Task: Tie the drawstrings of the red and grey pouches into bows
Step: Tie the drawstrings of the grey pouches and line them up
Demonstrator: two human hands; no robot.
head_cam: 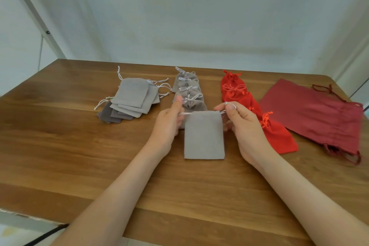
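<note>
Flat grey pouch point(204, 136) lies at table point(60, 136) centre; left hand point(168, 124) and right hand point(242, 124) each pinch a white drawstring point(184, 113). Uneven pulling risks skewing the pouch into the tied pouches just behind.

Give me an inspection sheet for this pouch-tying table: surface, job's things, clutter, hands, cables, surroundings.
Surface: wooden table, pouches laid in groups across it.
Job's things: grey pouch flat between the hands, untied; tied grey row behind it; untied grey stack far left; tied red row at right.
Clutter: larger dark red bags at far right.
Hands: left hand pinches the left drawstring; right hand pinches the right drawstring.
Cables: black cable under the near-left table edge.
Surroundings: pale wall; white frame at left.
</note>
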